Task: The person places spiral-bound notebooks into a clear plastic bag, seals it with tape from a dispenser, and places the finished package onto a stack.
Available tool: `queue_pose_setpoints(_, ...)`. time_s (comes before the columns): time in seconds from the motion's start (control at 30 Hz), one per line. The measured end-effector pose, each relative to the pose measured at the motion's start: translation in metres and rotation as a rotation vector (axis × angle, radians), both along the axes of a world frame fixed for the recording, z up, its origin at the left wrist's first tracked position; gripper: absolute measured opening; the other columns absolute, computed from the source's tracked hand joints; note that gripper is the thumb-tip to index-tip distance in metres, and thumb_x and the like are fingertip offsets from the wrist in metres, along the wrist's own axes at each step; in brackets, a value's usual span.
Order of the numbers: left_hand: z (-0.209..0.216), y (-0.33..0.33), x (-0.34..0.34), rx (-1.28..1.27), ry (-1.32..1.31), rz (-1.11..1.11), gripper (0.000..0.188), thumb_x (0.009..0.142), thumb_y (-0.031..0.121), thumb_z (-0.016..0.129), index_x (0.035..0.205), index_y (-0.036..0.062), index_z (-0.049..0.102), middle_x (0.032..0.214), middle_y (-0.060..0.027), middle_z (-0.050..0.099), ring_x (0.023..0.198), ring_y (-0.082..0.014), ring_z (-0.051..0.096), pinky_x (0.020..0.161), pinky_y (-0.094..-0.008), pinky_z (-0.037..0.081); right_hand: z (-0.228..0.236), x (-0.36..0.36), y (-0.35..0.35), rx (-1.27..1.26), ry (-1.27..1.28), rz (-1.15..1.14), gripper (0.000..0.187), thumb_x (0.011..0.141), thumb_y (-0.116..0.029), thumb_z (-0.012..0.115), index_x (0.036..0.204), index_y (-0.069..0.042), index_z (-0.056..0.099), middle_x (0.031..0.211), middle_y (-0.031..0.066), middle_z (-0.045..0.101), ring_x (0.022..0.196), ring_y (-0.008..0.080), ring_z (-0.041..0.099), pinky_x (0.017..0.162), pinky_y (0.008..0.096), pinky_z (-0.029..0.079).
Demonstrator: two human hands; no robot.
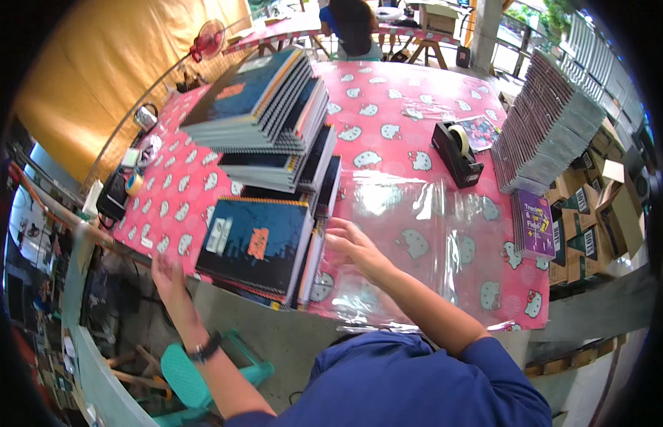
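Note:
A near stack of dark blue spiral notebooks (253, 245) lies at the table's front edge, an orange design and a pale label on its top cover. At its right side is my right hand (351, 248), fingers stretched toward the stack's edge, holding nothing. My left hand (173, 286), a little blurred, is raised off the stack's left corner with its fingers extended and nothing in them. Behind, a taller pile of similar notebooks (249, 89) rises in offset layers. Clear plastic sheets (395, 220) lie flat on the table just right of my right hand.
A black tape dispenser (457, 156) stands on the pink patterned tablecloth (367, 135). At right are a tall notebook stack (541, 121), a purple notebook (534, 224) and cardboard boxes (581, 220). A green stool (189, 377) sits below left. Another person (351, 28) is at the far table.

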State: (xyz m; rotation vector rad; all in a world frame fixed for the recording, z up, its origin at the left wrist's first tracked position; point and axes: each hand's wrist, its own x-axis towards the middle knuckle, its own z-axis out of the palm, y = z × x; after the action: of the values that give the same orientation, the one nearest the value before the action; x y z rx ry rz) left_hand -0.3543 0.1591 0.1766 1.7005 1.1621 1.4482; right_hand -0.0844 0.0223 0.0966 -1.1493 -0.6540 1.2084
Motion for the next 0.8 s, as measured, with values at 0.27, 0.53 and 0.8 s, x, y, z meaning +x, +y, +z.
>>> queue_pose_setpoints(0.27, -0.066, -0.074, 0.010, -0.491, -0.509, -0.312, 0.059, 0.089, 0.023, 0.053, 0.138, 0.0042, 0.027, 0.136, -0.0091, 0.035, 0.123, -0.0204, 0.036, 0.100, -0.0354, 0.031, 0.006, -0.037, 0.030, -0.056, -0.029, -0.044, 0.078, 0.069, -0.036, 0.074, 0.125, 0.000, 0.034, 0.101, 0.0142, 0.051, 0.090, 0.0179, 0.048, 0.078, 0.0335, 0.043)
queue_pose_setpoints(0.53, -0.047, -0.102, 0.015, -0.795, -0.390, -0.525, 0.061, 0.084, 0.019, 0.056, 0.135, -0.0003, 0.029, 0.128, -0.0139, 0.043, 0.113, -0.0238, 0.047, 0.095, -0.0349, 0.040, -0.005, -0.024, -0.024, -0.161, 0.032, 0.243, 0.076, 0.070, -0.020, 0.074, 0.128, 0.003, 0.029, 0.118, 0.0145, 0.045, 0.109, 0.0188, 0.044, 0.091, 0.0331, 0.039)
queue_pose_setpoints(0.8, -0.049, -0.139, 0.095, -0.511, -0.105, -0.688, 0.079, 0.061, 0.009, 0.075, 0.130, -0.0024, 0.036, 0.121, -0.0123, 0.048, 0.108, -0.0231, 0.050, 0.092, -0.0352, 0.042, 0.011, 0.039, -0.116, 0.290, -0.320, 0.085, 0.079, 0.069, -0.014, 0.075, 0.132, -0.004, 0.027, 0.120, 0.0107, 0.045, 0.114, 0.0187, 0.041, 0.097, 0.0329, 0.034)
